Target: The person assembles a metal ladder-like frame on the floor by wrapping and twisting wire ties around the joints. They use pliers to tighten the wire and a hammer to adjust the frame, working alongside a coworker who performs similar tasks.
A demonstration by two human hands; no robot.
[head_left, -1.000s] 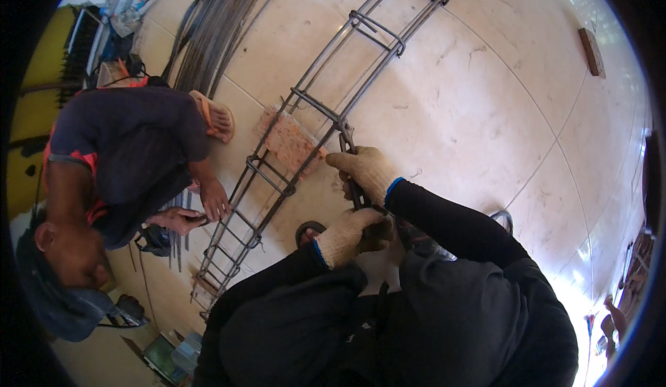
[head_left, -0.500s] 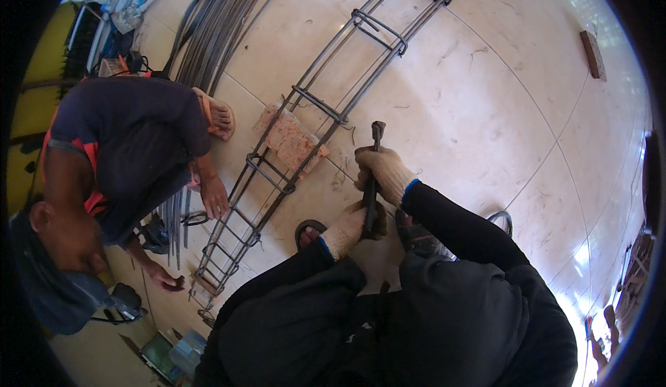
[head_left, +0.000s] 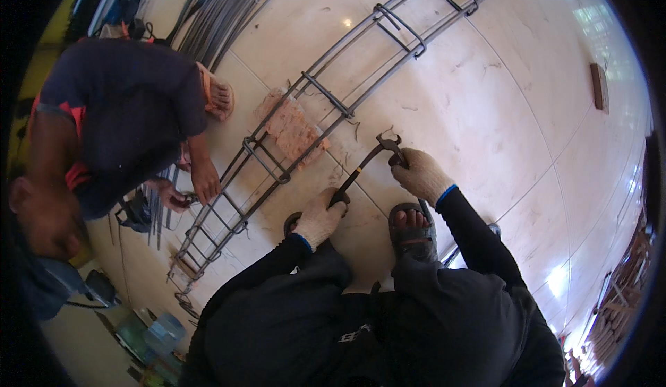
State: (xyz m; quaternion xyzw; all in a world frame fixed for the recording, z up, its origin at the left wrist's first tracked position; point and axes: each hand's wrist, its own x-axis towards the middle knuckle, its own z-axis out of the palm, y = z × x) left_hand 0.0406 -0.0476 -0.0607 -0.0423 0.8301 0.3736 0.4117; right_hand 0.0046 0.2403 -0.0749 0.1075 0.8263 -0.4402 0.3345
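A pair of dark end-cutting pincers is spread between my two gloved hands, its jaws pointing away from me. My left hand is closed round the end of one handle, which has a yellow band. Up near the jaws, my right hand grips the other handle, partly hiding it. Beyond my hands a long steel rebar cage with square stirrups runs diagonally, propped on a rough reddish brick block. A co-worker crouches at left, one hand at the cage bars, the other beside it.
A bundle of loose steel rods lies at the upper left, behind the co-worker's foot. My sandalled foot stands below the pincers. A small brown block lies far right on the tiles. Plastic containers are at lower left.
My hands have moved apart, and the pincers' handles have swung from together to wide. The co-worker's lower hand has come up near the cage and the other hand.
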